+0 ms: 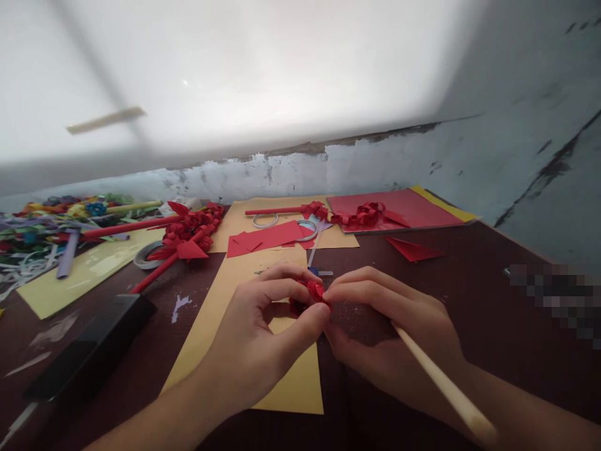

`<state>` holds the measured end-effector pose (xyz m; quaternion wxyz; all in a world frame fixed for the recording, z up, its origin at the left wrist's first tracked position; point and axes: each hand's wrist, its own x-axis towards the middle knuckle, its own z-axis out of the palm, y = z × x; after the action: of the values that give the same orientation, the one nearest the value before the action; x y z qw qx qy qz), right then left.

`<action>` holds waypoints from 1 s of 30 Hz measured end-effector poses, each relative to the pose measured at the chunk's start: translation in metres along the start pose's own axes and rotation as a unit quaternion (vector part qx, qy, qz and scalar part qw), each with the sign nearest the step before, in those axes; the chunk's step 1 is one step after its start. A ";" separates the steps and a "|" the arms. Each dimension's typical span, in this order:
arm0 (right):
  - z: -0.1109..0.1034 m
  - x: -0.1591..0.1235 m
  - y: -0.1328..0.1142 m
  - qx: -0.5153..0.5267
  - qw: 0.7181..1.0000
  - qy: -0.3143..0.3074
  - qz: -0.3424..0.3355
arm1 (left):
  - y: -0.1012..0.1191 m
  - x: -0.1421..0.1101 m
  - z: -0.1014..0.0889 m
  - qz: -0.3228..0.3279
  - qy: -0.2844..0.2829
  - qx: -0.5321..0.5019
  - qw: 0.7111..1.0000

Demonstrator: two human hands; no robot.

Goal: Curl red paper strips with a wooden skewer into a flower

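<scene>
Between the fingertips of both hands is a small curled red paper flower [315,289], partly covered by the fingers. My left hand [263,341] is closed on it, thumb in front and fingers behind. My right hand [408,319] pinches the flower's right side. A pale wooden stick [444,382] passes through the right hand and slants down toward me; its far end is hidden by the fingers. Beneath the hands lies a tan paper sheet [206,341]. Just beyond the fingers, a thin tool with a blue middle [313,272] is half hidden.
Finished red paper flowers [190,228] on red stems lie left, beside a tape roll [146,255]. A black box-shaped device [89,351] sits front left. Colourful paper strips [32,232] pile far left. Red paper pieces [267,238] and a red sheet [404,210] lie at the back.
</scene>
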<state>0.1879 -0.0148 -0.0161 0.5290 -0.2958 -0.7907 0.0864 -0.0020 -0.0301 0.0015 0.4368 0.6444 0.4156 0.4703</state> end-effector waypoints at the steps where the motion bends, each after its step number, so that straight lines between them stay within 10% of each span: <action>1: 0.000 0.000 0.000 0.003 1.000 -0.002 -0.001 | 0.000 0.000 0.000 -0.001 0.000 -0.002 1.000; 30: -0.001 -0.002 0.001 0.016 1.000 -0.008 0.013 | -0.002 0.003 0.000 -0.024 -0.002 -0.010 1.000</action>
<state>0.1903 -0.0153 -0.0179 0.5259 -0.2971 -0.7896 0.1083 -0.0012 -0.0270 -0.0001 0.4555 0.6303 0.4256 0.4627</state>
